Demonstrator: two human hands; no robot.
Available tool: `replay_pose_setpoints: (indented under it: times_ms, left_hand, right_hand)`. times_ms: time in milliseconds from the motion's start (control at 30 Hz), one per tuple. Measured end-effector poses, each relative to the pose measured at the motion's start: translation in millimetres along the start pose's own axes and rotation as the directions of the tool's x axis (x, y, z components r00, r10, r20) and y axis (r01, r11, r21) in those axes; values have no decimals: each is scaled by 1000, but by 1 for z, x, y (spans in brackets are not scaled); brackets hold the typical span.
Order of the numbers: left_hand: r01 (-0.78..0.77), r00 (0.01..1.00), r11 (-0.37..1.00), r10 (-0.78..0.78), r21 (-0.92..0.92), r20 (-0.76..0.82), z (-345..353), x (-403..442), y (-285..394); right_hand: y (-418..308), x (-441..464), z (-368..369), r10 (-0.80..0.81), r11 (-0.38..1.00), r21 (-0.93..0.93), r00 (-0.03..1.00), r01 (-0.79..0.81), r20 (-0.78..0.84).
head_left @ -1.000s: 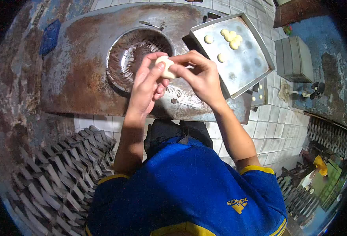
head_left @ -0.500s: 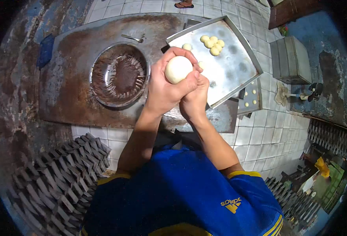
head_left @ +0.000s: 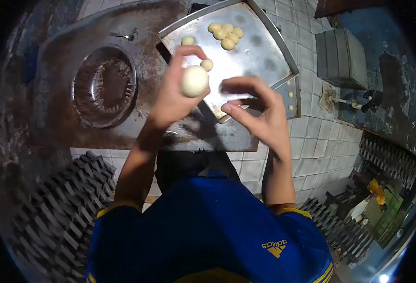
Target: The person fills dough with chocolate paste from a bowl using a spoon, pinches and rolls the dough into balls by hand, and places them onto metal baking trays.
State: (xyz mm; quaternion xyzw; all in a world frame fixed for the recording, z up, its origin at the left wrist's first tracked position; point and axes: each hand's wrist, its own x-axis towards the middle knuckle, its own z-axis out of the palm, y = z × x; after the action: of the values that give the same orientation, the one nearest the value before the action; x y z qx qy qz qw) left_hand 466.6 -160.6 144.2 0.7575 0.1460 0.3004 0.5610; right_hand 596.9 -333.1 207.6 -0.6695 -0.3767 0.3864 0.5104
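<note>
My left hand [head_left: 177,87] is wrapped round a large pale dough ball [head_left: 195,81], which bulges out between thumb and fingers. My right hand [head_left: 262,113] is apart from it, fingers curved and spread, with nothing visible in it; its fingertips are blurred. Both hands are over the near side of a shallow metal tray [head_left: 264,52]. A cluster of small dough balls [head_left: 227,43] sits towards the tray's far side. One small ball [head_left: 187,41] lies near its left edge, and another small ball [head_left: 207,65] shows just beyond my left hand.
A metal bowl [head_left: 131,87] with dark residue stands on the stained table [head_left: 146,28] at left, a spoon [head_left: 123,36] behind it. Under the tray's right side shows another tray [head_left: 295,101] with small dough balls. A grey box-like stack [head_left: 342,59] is farther right.
My hands were pressed together round the dough ball; now the right has separated to the right, opening, while the left keeps the ball. The whole view has shifted slightly.
</note>
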Motion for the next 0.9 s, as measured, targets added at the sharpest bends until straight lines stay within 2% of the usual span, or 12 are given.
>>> replay_pose_setpoints:
  times_ms: [100, 200, 300, 367, 400, 500, 567, 667, 767, 800, 833, 900]
  left_hand:
    - [185, 968, 964, -145, -189, 207, 58, -6, -35]
    - [265, 950, 961, -245, -80, 195, 96, -7, -84]
    - [358, 886, 920, -389, 163, 251, 116, -22, -132]
    - [223, 916, 947, -285, 232, 283, 109, -32, -150]
    - [312, 861, 884, -418, 350, 290, 95, -34, -136]
    - [455, 874, 855, -482, 247, 60, 70, -66, -157]
    - [523, 844, 815, -536, 248, -19, 63, -90, -165]
    - [583, 812, 799, -568, 150, -135, 70, -112, -185]
    - [628, 766, 774, -634, -83, -111, 84, -127, -210]
    - [683, 709, 699, -704, -213, -42, 86, -126, -216]
    - [675, 715, 706, -697, -215, -45, 86, -119, -219]
    - [732, 654, 632, -756, -253, 5, 89, -120, -217]
  right_hand:
    - [31, 13, -12, -14, 999, 31, 1000, 14, -21]
    - [79, 23, -21, 62, 978, -192, 993, -81, -104]
    - [133, 34, -33, 193, 977, -75, 979, -198, -67]
    - [189, 41, -29, 219, 971, -80, 973, -224, -75]
    - [222, 46, -26, 129, 964, -221, 988, -144, -83]
    - [272, 53, -8, 88, 805, -591, 995, -48, 38]
    - [288, 57, 13, -92, 504, -844, 983, 183, 158]
    - [300, 54, 31, -152, 387, -897, 975, 212, 164]
    - [315, 62, 30, -31, 507, -855, 994, 109, 108]
    - [311, 75, 12, -7, 646, -756, 991, 105, 131]
    - [281, 91, -9, 115, 880, -473, 988, -55, 99]
    - [271, 122, -31, -7, 832, -552, 992, -65, -127]
